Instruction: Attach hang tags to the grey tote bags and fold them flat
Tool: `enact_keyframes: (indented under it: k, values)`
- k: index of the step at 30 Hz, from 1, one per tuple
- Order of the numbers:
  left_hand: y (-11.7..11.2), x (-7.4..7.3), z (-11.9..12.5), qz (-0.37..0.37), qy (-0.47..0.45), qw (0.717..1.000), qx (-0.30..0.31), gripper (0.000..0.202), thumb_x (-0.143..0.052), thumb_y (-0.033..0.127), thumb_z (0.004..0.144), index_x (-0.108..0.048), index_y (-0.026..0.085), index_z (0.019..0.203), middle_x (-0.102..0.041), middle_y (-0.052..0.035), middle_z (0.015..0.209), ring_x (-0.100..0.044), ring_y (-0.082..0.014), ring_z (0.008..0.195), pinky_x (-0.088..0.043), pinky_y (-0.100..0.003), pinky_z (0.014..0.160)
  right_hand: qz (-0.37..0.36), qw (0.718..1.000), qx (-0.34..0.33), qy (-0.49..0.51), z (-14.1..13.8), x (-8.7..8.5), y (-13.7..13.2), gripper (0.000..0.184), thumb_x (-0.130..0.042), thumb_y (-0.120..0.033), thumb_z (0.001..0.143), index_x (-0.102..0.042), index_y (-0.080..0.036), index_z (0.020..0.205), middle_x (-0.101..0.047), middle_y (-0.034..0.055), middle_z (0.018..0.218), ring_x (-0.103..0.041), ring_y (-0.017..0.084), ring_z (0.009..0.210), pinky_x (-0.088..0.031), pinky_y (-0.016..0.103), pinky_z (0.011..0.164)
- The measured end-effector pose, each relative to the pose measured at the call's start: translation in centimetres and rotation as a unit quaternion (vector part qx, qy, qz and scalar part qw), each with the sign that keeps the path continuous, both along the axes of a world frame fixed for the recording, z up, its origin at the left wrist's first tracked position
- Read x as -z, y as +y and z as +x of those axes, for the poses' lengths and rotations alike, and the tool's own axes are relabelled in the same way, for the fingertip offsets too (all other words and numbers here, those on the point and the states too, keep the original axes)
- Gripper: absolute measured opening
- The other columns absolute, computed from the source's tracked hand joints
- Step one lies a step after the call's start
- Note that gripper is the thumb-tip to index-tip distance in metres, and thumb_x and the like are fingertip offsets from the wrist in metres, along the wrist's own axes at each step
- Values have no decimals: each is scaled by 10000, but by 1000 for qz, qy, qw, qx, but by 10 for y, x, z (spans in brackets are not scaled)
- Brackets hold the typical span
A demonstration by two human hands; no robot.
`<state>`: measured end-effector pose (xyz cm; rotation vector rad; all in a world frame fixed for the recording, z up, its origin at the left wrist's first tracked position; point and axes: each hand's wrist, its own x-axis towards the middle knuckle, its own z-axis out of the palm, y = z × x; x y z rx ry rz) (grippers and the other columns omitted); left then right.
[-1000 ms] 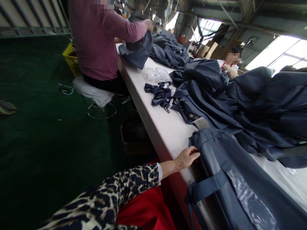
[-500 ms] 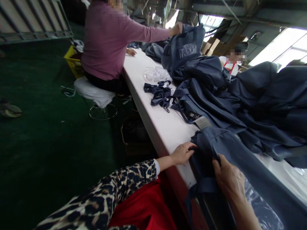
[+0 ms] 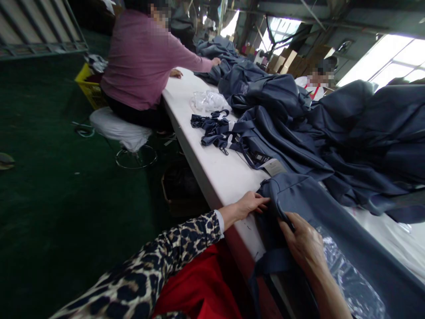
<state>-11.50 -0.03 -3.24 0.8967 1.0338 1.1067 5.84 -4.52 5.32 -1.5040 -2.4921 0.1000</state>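
A dark blue bag (image 3: 308,195) lies along the near edge of the white table, with a clear plastic sheet (image 3: 352,274) on its side. My left hand (image 3: 250,204) pinches the bag's near end corner. Farther right along the same edge, my right hand (image 3: 303,239) grips the bag's edge between thumb and fingers. A webbing strap (image 3: 274,261) hangs from the bag over the table's front. Just beyond the bag lies a pale hang tag (image 3: 274,167).
Bundled dark straps (image 3: 215,130) and a clear plastic heap (image 3: 207,101) sit on the table (image 3: 232,177). More blue bags (image 3: 358,128) are piled along the far side. A co-worker in a pink top (image 3: 139,57) sits at left on a covered stool (image 3: 119,128); another person (image 3: 314,84) is behind the pile.
The co-worker's raised bag has come down onto the pile, and that arm is lower. My right hand has shifted slightly left along the bag's edge; my left hand stays at the corner.
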Motion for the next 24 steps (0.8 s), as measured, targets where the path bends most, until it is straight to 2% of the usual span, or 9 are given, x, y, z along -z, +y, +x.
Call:
enact_keyframes:
  k: [2,5,10,13,17,21,24]
  values:
    - [2,-2,-1,-26,-25,999,-1,196,-624,274,901,-614,108,796,-604,7,656,-608,-90,619,-468,-185,562,9,1000,-12,-9,-2,5,-1,368,-469,-508,939,-652,-232,1098,-681,50,1030,-636,234,952,-466,327,743]
    - [4,-2,-3,-58,-46,997,-8,187,-609,236,923,-596,117,779,-566,42,613,-559,-67,544,-456,-180,542,63,997,-30,-38,-5,18,-7,465,-533,-590,904,-620,-205,1148,-652,85,1082,-592,270,1018,-476,369,802]
    - [3,-3,-4,-89,-49,995,-15,249,-594,322,964,-597,124,815,-570,46,664,-533,-71,527,-474,-204,515,107,989,-42,-88,-6,37,-18,462,-558,-517,917,-591,-181,1232,-638,108,1144,-569,283,1025,-479,398,803]
    - [1,-5,-6,-95,-51,994,-13,237,-599,278,953,-579,130,768,-553,58,598,-520,-70,477,-464,-198,489,110,989,-44,-92,-3,42,-19,462,-554,-475,923,-587,-158,1258,-641,114,1168,-568,289,1033,-485,412,818]
    - [-1,-8,-11,-94,-71,993,-12,221,-593,187,892,-538,149,682,-499,67,460,-483,-69,390,-447,-180,457,91,994,-56,4,5,44,-19,374,-470,-417,970,-619,-168,1206,-658,106,1174,-584,262,1045,-475,400,898]
    - [-1,-9,-14,-88,-96,991,-4,163,-606,201,846,-548,152,702,-528,50,453,-507,-73,393,-474,-179,470,56,991,-42,118,11,41,-18,308,-427,-388,982,-663,-203,1051,-685,81,1061,-609,229,985,-473,369,885]
    - [0,-8,-14,-83,-108,991,-2,136,-590,180,835,-544,152,709,-538,43,456,-512,-74,395,-492,-183,473,29,986,-29,160,11,38,-18,306,-449,-428,965,-667,-218,1010,-683,72,1028,-614,228,968,-473,365,874]
